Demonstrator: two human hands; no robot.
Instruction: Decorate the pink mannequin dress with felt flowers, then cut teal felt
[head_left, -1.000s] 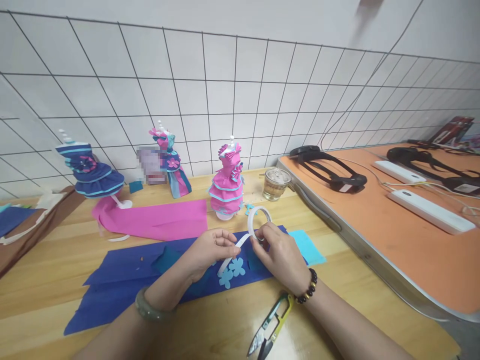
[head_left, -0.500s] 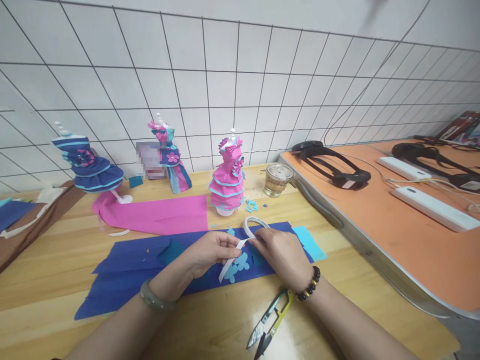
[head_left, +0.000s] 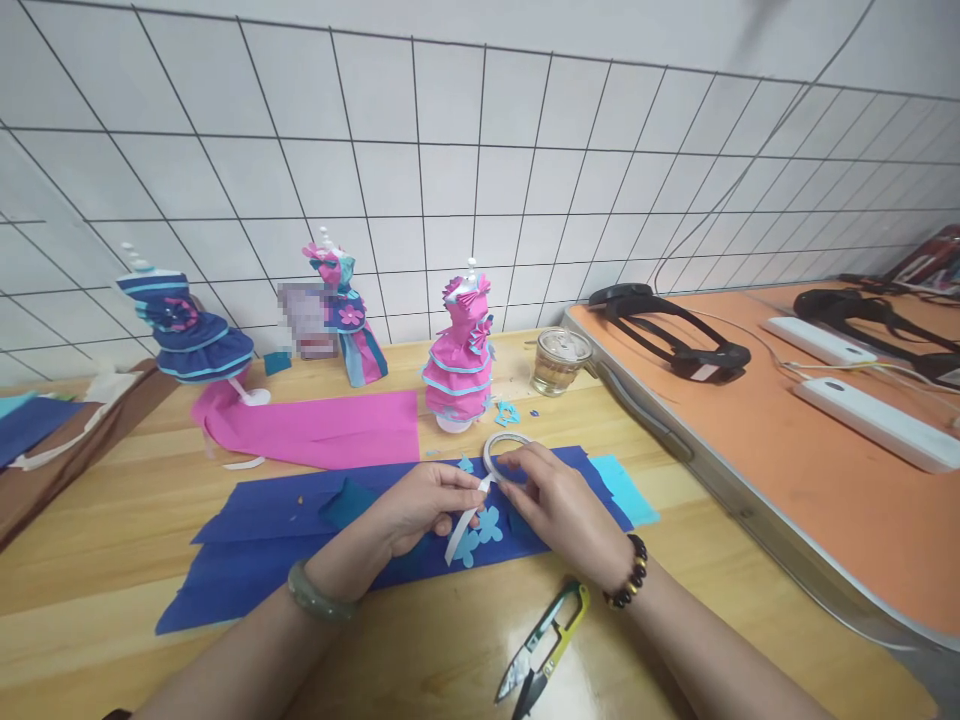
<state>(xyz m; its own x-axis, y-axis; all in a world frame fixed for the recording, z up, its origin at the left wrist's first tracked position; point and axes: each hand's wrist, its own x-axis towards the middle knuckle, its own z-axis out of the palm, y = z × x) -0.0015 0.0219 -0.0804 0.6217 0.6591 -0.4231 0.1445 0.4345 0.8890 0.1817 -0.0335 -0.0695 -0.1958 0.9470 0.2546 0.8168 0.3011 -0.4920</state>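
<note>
"What's different in your hands?"

"Compared with 1 second ago, I have the roll of white tape (head_left: pixel 489 455) lower and tipped flatter, just above or on the dark-blue fabric (head_left: pixel 259 540); I can't tell which. The gap between my hands is smaller too."

"What does each hand hold?"

"My left hand (head_left: pixel 431 500) pinches the white strip (head_left: pixel 460 537) between thumb and fingertips, close to the roll. My right hand (head_left: pixel 566 500) grips the roll's near right edge, its fingers curled round it."

"Is the strip loose?"

"I can't tell; its upper end meets the roll right at my fingers. The other end hangs down across the 2 light-blue flowers (head_left: pixel 489 523), though I can't see whether it touches them."

"So what does the change mean?"

"To my judgement, with so little tape between my grips, I'm working at the point where the strip leaves the roll. The thread snips (head_left: pixel 529 652) lie on the table (head_left: pixel 420 640) in front of me, in neither hand."
</note>
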